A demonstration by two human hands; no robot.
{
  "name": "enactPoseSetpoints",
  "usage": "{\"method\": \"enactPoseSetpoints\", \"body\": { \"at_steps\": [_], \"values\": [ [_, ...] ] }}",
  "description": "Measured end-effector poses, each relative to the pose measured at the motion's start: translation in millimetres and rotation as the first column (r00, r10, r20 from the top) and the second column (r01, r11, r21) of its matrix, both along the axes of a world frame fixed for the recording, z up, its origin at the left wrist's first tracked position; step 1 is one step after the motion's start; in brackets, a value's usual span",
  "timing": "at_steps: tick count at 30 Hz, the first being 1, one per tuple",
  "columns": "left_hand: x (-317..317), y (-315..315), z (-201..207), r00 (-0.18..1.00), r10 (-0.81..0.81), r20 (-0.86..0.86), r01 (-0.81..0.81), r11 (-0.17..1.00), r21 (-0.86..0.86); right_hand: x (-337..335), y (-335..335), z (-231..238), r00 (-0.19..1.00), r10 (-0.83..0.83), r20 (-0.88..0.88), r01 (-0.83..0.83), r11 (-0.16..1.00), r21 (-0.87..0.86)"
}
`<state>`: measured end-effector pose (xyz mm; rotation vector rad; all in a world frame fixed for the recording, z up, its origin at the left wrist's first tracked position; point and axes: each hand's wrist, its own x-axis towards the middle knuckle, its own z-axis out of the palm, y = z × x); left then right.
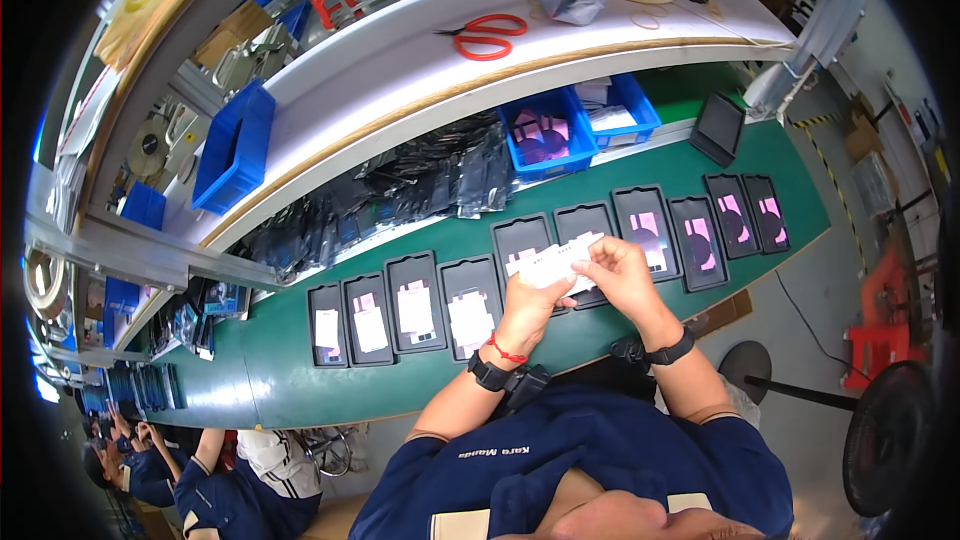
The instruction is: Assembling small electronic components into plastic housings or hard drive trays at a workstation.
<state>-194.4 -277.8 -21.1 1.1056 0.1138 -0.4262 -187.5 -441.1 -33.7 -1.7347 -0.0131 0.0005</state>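
Over the row of black trays, my left hand (532,308) grips a small stack of white printed slips (558,260) from its left side. My right hand (618,272) pinches the same slips at their right end. Beneath them lie two black trays (520,232), partly covered by my hands. To the left, several black trays (415,258) hold pink pieces with white slips on top. On the right, a black tray (645,202) has a pink piece with a dark round shape and a white slip. Further right, trays (738,188) show pink pieces with dark round shapes.
Blue bins (545,172) stand behind the trays, beside a heap of dark plastic sleeves (400,175). An empty black tray (718,128) leans at the back right. Red-handled scissors (490,37) lie on the raised shelf (370,45). Co-workers sit at the lower left and beyond the shelf.
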Motion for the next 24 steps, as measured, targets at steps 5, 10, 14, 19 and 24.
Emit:
{"method": "enactPoseSetpoints", "body": {
  "at_steps": [5, 10, 14, 19, 24],
  "values": [
    [5.2, -20.0, 2.4, 0.997, -0.071, -0.014, 0.07, 0.992, -0.102, -4.4, -29.8, 15.5, 1.0, -0.009, 0.003, 0.008, 0.969, 0.246],
    [8.3, -40.0, 0.6, 0.998, -0.065, 0.003, 0.065, 0.994, -0.083, -6.2, -64.3, 25.5, 0.995, -0.046, -0.089, 0.065, 0.971, 0.229],
    [13.8, -47.5, -2.6, 1.0, 0.018, -0.015, -0.019, 0.997, -0.081, 11.9, -104.0, -0.9, 0.961, -0.274, 0.03, 0.274, 0.933, -0.234],
    [12.2, -62.6, 2.8, 0.999, 0.024, -0.023, -0.025, 0.998, -0.054, 4.0, -79.5, 19.3, 0.839, -0.33, 0.433, 0.536, 0.637, -0.554],
    [10.8, -88.4, 6.1, 0.989, -0.141, -0.046, 0.135, 0.985, -0.112, -8.6, -84.5, 4.1, 0.982, -0.191, -0.006, 0.187, 0.955, 0.229]
  ]
}}
